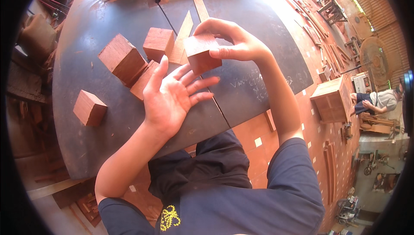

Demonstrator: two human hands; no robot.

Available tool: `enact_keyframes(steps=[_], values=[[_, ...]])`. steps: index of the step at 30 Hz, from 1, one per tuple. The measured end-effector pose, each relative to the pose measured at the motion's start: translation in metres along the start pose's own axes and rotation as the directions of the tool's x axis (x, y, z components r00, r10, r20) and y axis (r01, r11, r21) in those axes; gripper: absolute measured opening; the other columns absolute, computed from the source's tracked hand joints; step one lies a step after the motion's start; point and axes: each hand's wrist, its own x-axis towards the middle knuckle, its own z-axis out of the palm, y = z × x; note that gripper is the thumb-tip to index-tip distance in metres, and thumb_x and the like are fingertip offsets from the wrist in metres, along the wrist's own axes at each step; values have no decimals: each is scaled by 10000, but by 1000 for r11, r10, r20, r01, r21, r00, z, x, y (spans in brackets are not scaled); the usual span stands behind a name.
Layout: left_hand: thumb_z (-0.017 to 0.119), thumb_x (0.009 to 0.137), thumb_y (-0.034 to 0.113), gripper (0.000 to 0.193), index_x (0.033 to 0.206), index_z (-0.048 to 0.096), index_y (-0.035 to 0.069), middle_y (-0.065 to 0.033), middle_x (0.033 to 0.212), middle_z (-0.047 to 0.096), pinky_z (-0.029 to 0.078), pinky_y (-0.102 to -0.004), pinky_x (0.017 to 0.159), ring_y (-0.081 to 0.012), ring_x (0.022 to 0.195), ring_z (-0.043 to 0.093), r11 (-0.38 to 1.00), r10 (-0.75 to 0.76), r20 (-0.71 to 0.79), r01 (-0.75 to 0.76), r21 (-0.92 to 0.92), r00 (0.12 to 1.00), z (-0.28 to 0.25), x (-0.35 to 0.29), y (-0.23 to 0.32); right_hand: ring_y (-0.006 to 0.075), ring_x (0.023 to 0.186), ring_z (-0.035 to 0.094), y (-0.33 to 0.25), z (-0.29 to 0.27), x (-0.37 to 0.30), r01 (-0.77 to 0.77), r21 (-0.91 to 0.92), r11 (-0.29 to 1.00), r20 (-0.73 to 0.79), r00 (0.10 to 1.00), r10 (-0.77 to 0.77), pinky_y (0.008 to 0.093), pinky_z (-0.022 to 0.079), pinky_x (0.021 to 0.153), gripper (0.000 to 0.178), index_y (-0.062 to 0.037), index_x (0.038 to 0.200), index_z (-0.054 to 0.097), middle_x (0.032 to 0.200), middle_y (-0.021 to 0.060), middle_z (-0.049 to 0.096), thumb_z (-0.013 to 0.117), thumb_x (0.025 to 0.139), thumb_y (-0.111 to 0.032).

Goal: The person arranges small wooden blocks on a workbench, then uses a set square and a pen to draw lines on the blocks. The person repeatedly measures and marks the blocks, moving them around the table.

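My right hand (235, 45) grips a reddish-brown wooden block (202, 53), thumb on its near side and fingers curled over its far side. Just left of it, my left hand (172, 99) is turned palm up with the fingers spread, holding nothing. Its fingertips come close to the held block; whether they touch it I cannot tell. Beyond my left hand stand a large wooden block (120, 58) and a smaller block (158, 43). Another piece of wood (144, 81) is partly hidden behind my left thumb. Further left a separate block (89, 107) rests on the dark tabletop (125, 148).
Pale wood strips (183, 34) lie on the table beyond my hands. A narrow slot (220, 107) crosses the tabletop, with chalk writing to its right. A wooden box (331, 100) stands on the tiled floor at right, near another person (379, 101). Timber lies along the floor.
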Motion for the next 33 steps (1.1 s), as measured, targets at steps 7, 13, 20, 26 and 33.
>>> enact_keyframes(steps=[7, 13, 20, 26, 33], values=[[427, 1022, 554, 756, 1454, 389, -65, -211, 1379, 582, 525, -441, 940, -361, 1205, 622, 999, 6, -44, -4, 50, 999, -2, 0, -1, 198, 1140, 592, 4, 1, -1, -39, 96, 995, 18, 999, 38, 357, 460, 992, 702, -17, 1297, 582, 1191, 108, 636, 742, 829, -516], [388, 1046, 511, 681, 1482, 373, -12, -212, 1411, 573, 515, -414, 942, -338, 1187, 638, 994, 23, -51, -18, 110, 998, 6, -1, 1, 197, 1123, 604, 7, 1, 1, -48, 1, 999, 5, 999, 48, 365, 477, 973, 657, -22, 1320, 566, 1179, 116, 644, 722, 871, -475], [376, 1053, 508, 690, 1503, 344, -14, -237, 1457, 525, 535, -404, 917, -352, 1199, 626, 985, 13, -38, -6, 171, 999, 5, -1, 0, 185, 1096, 621, 4, 0, 2, -104, 6, 995, 69, 992, 104, 363, 483, 971, 618, -21, 1328, 569, 1171, 102, 659, 733, 859, -389], [401, 1039, 479, 652, 1487, 368, 5, -256, 1332, 584, 538, -400, 869, -328, 1082, 661, 978, 14, 48, -24, 208, 999, 11, -4, -6, 177, 1098, 625, 3, -13, -5, -176, 172, 969, 14, 984, 176, 344, 483, 972, 599, -29, 1346, 578, 1190, 101, 668, 739, 839, -306], [550, 982, 282, 495, 1378, 490, -9, -173, 1080, 686, 538, -326, 793, -226, 926, 686, 796, 48, 187, -151, 586, 981, 15, -17, -19, 161, 959, 664, 24, -26, -7, -114, -340, 933, -400, 916, -33, 299, 521, 864, 529, -54, 1289, 627, 1063, 78, 701, 756, 789, -169]])
